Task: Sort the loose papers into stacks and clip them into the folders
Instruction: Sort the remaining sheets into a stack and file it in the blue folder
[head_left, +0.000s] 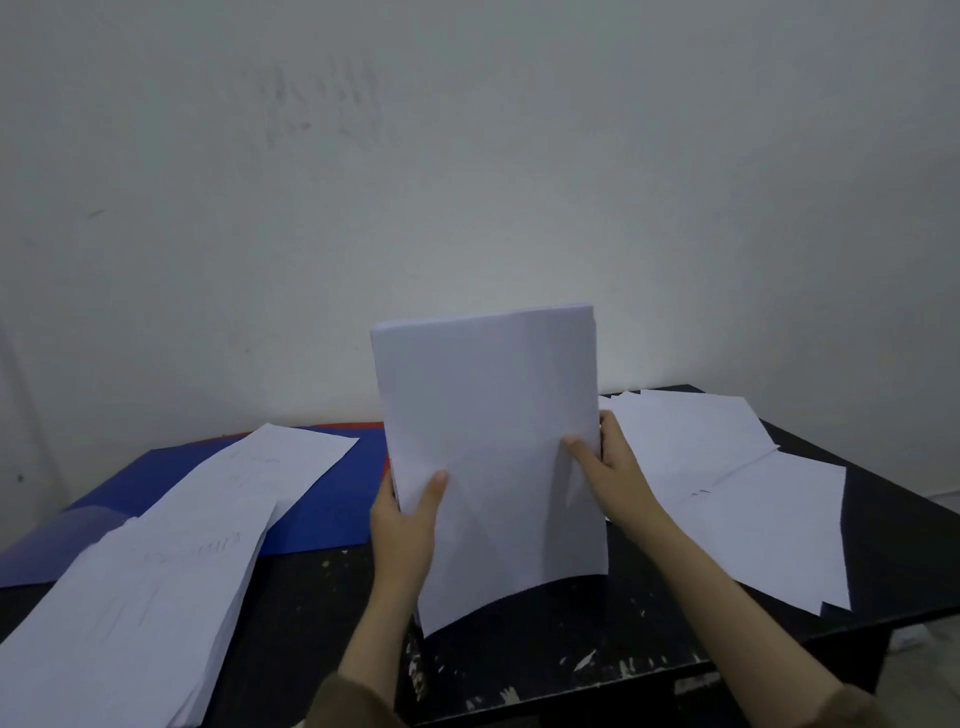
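Note:
A thick stack of white paper (488, 415) stands upright on its bottom edge above the middle of the black table (322, 597). My left hand (405, 525) grips its left edge, thumb on the front sheet. My right hand (608, 467) grips the right edge, thumb also on the front. The stack's lower edge bows a little. A blue folder (332, 499) lies flat at the back left, with a red edge (322, 427) showing behind it. Loose white papers (156, 587) lie fanned over the folder and the table's left side.
More loose white sheets (753, 493) spread over the right side of the table, some reaching past its front right edge. A grey wall (467, 182) rises directly behind the table. The table's front edge (597, 670) is chipped and scuffed.

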